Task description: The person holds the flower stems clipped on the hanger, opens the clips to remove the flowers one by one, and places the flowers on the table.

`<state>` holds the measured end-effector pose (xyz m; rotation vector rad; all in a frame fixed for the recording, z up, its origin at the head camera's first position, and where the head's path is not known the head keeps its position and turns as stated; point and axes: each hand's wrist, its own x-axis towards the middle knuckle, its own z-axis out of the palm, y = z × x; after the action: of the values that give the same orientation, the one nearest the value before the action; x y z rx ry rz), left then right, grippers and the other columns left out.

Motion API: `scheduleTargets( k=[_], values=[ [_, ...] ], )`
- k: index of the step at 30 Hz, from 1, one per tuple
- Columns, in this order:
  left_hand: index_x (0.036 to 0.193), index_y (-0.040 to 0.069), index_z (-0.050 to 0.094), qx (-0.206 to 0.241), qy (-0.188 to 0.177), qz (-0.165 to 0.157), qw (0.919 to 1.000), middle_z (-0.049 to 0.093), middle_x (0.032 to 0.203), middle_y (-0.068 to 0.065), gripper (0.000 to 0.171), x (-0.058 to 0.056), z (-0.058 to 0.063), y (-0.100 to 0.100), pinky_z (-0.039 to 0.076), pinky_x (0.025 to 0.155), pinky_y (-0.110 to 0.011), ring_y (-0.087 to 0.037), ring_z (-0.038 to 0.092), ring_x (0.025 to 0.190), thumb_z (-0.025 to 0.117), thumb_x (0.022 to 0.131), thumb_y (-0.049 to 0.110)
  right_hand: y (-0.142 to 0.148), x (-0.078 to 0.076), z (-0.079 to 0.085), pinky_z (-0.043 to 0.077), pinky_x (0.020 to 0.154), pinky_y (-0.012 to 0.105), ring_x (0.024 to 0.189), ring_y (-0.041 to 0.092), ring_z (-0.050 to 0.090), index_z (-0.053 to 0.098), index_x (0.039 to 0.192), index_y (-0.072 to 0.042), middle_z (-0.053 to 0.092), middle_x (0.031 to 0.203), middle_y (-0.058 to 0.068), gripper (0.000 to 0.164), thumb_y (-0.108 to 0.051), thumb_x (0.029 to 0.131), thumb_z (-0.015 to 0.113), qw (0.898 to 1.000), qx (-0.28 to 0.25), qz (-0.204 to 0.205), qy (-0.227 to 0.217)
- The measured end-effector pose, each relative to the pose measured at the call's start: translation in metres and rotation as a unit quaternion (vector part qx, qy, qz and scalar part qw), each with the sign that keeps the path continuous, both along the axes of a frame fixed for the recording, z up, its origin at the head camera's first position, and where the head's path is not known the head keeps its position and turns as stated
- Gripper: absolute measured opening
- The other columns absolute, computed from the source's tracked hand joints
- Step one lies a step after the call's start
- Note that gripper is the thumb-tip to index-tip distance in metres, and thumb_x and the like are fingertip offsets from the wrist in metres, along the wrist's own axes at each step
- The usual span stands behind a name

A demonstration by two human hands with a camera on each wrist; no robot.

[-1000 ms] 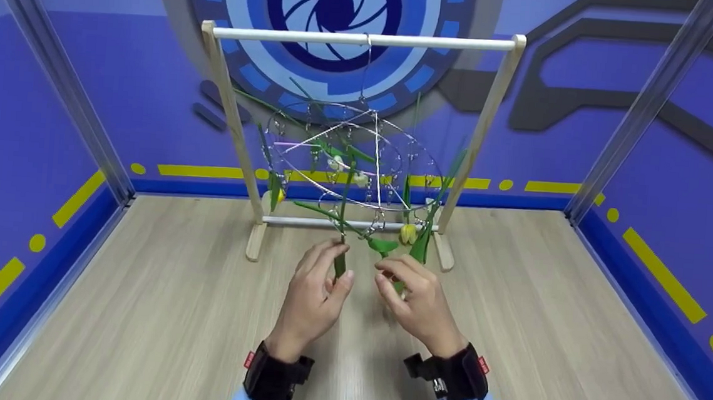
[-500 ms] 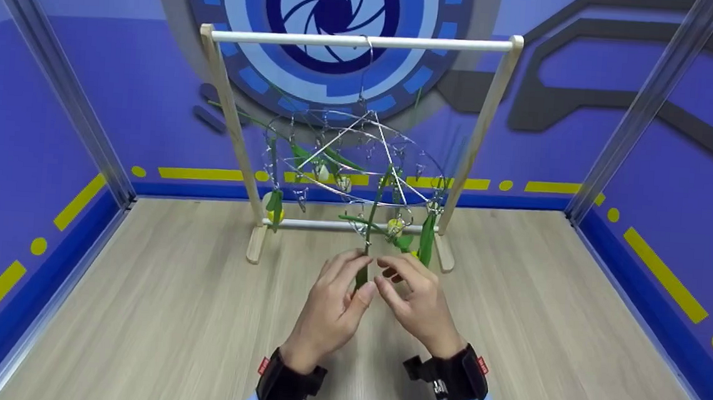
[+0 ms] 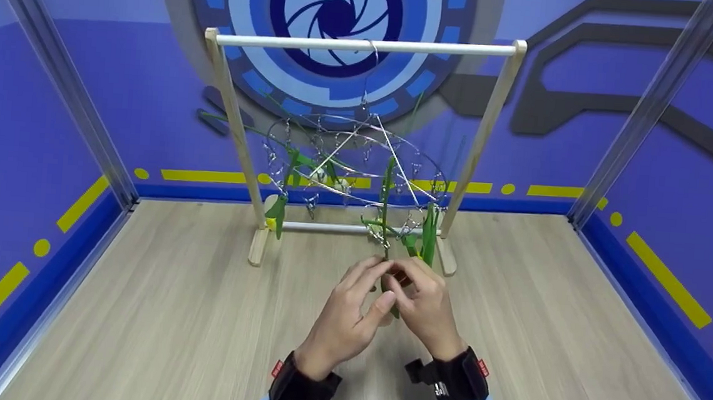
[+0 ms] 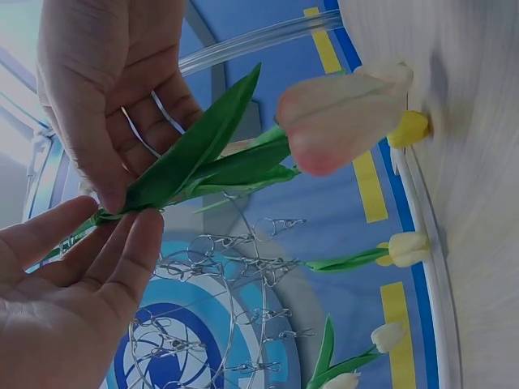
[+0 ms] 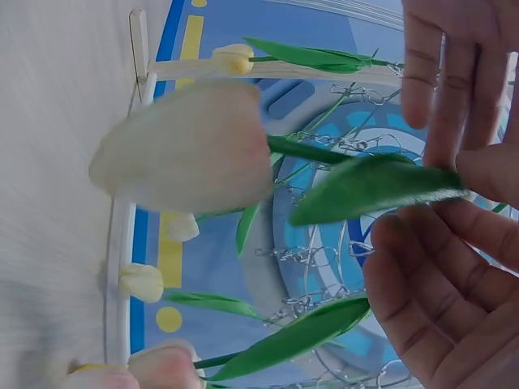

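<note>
An artificial tulip with a pale pink head (image 4: 324, 121) hangs head down between both hands in front of the wire hanger. My left hand (image 3: 347, 318) pinches its stem near the leaf base. The thumb and fingers of my right hand (image 3: 427, 305) pinch the same spot from the other side, at the green leaf (image 5: 373, 188). Above the fingers the green stem (image 3: 386, 196) rises past a small metal clip (image 3: 385, 243) of the round clip hanger (image 3: 392, 143). In the head view the hands hide the flower head.
The hanger hooks over the white bar (image 3: 305, 42) of a wooden rack (image 3: 494, 122). Several other tulips hang from its clips, including a yellow one (image 4: 409, 130) and white ones (image 4: 388, 336). Blue printed walls enclose the wood-grain tabletop (image 3: 154, 311).
My left hand has moved right with the tulip, and the hanger has turned with it. My right hand stayed near its place and has closed on the tulip.
</note>
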<state>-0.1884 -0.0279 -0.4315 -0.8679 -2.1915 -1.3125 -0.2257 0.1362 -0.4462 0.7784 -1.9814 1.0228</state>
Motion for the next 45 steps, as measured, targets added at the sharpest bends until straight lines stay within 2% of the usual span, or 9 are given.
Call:
scheduleTargets(
  k=[2,6,11,18,22,31,41,45],
  values=[
    [0.144,0.002,0.057,0.007,0.0,-0.01,0.9999,0.055,0.147,-0.018,0.042,-0.001,0.0,0.0,0.057,0.093,-0.04,-0.024,0.058,0.129,0.055,0.106,0.02,0.001,0.0,0.0,0.057,0.065,0.023,0.073,0.014,0.067,0.072,0.1,0.0,0.07,0.087,0.005,0.019,0.011,0.085,0.075,1.0,-0.002,-0.002,0.002],
    [0.142,0.001,0.059,0.023,-0.001,-0.022,0.9995,0.056,0.146,-0.015,0.039,-0.004,0.0,-0.002,0.057,0.09,-0.04,-0.023,0.06,0.127,0.055,0.105,0.015,0.001,-0.002,-0.001,0.053,0.065,0.017,0.071,0.013,0.065,0.071,0.096,0.0,0.07,0.086,0.005,0.015,0.011,0.086,0.073,1.0,-0.011,-0.004,-0.001],
    [0.14,0.0,0.059,0.04,-0.001,-0.003,0.9992,0.059,0.141,-0.012,0.037,-0.007,0.002,-0.006,0.057,0.089,-0.037,-0.023,0.062,0.119,0.055,0.105,0.012,0.003,-0.003,-0.002,0.052,0.064,0.018,0.069,0.013,0.064,0.07,0.093,-0.001,0.068,0.084,0.004,0.012,0.01,0.089,0.071,1.0,-0.023,-0.002,-0.014],
    [0.142,0.003,0.058,0.076,-0.037,0.023,0.9961,0.062,0.137,-0.012,0.037,-0.015,0.007,-0.004,0.056,0.089,-0.037,-0.024,0.065,0.111,0.053,0.107,0.016,0.007,-0.005,-0.002,0.052,0.066,0.017,0.07,0.014,0.065,0.07,0.094,-0.001,0.07,0.084,0.003,0.012,0.01,0.09,0.069,0.999,-0.037,0.023,-0.033],
    [0.143,0.001,0.056,0.11,-0.053,0.026,0.9922,0.063,0.136,-0.011,0.037,-0.02,0.01,0.002,0.055,0.092,-0.039,-0.026,0.065,0.113,0.053,0.108,0.015,0.009,-0.006,-0.003,0.051,0.067,0.015,0.071,0.014,0.065,0.07,0.095,0.0,0.07,0.085,0.004,0.012,0.01,0.09,0.069,0.998,-0.04,0.03,-0.044],
    [0.148,-0.003,0.05,0.159,-0.076,0.029,0.9839,0.063,0.133,-0.019,0.043,-0.031,0.018,0.012,0.053,0.096,-0.047,-0.028,0.065,0.114,0.052,0.108,0.015,0.011,-0.004,-0.003,0.052,0.07,0.016,0.075,0.013,0.064,0.073,0.1,0.002,0.071,0.088,0.006,0.014,0.011,0.09,0.07,0.996,-0.047,0.045,-0.055],
    [0.14,-0.006,0.055,0.207,-0.088,0.015,0.9742,0.066,0.118,-0.018,0.036,-0.045,0.02,0.015,0.055,0.088,-0.033,-0.035,0.065,0.102,0.05,0.11,0.012,0.012,0.0,0.002,0.053,0.066,0.021,0.073,0.013,0.064,0.073,0.101,0.001,0.071,0.087,0.006,0.015,0.011,0.09,0.069,0.994,-0.048,0.072,-0.074],
    [0.134,-0.006,0.059,0.211,-0.081,0.021,0.9738,0.067,0.116,-0.018,0.031,-0.049,0.021,0.014,0.054,0.085,-0.031,-0.03,0.065,0.099,0.051,0.109,0.011,0.012,0.0,0.003,0.051,0.062,0.022,0.071,0.013,0.061,0.073,0.1,0.0,0.069,0.085,0.005,0.014,0.01,0.091,0.069,0.994,-0.04,0.077,-0.071]
  ],
)
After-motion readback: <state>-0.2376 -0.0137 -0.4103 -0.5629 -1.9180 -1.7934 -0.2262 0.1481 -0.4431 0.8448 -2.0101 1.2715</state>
